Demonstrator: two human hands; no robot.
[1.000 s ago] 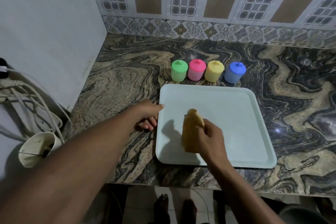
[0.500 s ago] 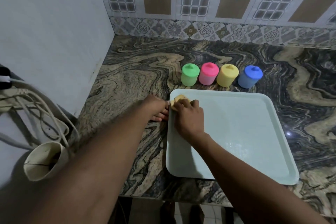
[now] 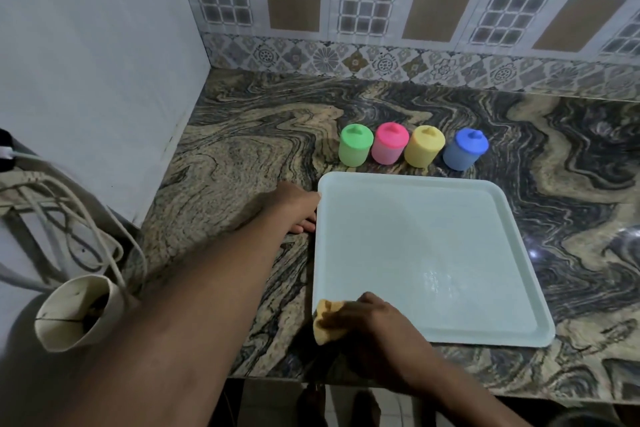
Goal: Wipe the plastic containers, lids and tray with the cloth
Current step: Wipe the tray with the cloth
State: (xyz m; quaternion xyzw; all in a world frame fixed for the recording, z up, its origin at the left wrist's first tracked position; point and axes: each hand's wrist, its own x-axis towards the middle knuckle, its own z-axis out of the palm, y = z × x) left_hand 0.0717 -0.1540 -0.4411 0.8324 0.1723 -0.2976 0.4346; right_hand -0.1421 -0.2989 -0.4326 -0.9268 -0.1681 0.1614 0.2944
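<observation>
The tray [image 3: 450,253], pale and square with a raised rim, lies flat on the marbled counter [image 3: 242,166] near its front edge. The step in hand looks like wiping that tray. The yellow cloth [image 3: 325,321] is bunched at the tray's near left corner, partly over the rim and onto the counter. The right hand [image 3: 374,326] presses down on the cloth, with its fingers curled over it and gripping it. The left hand [image 3: 294,208] sits at the tray's left rim toward the far corner. One fingertip touches the rim and the other fingers are tucked under beside it. It seems to be steadying the tray, but I cannot tell whether it pinches the rim or only leans against it. A faint wet sheen shows on the tray floor right of the cloth, so part of the surface may already be wiped. The next move probably calls for sweeping the cloth along the near rim and across the floor while the left hand keeps the tray from sliding. Just behind the tray stand four small lidded containers in a row, green [image 3: 355,146], pink [image 3: 389,144], yellow [image 3: 423,146] and blue [image 3: 464,149], all with their lids on. None of them touches either hand. To wipe containers and lids separately, each lid would need lifting off. Well off to the left hang pale cables [image 3: 69,218] and a cream cup [image 3: 76,312].
</observation>
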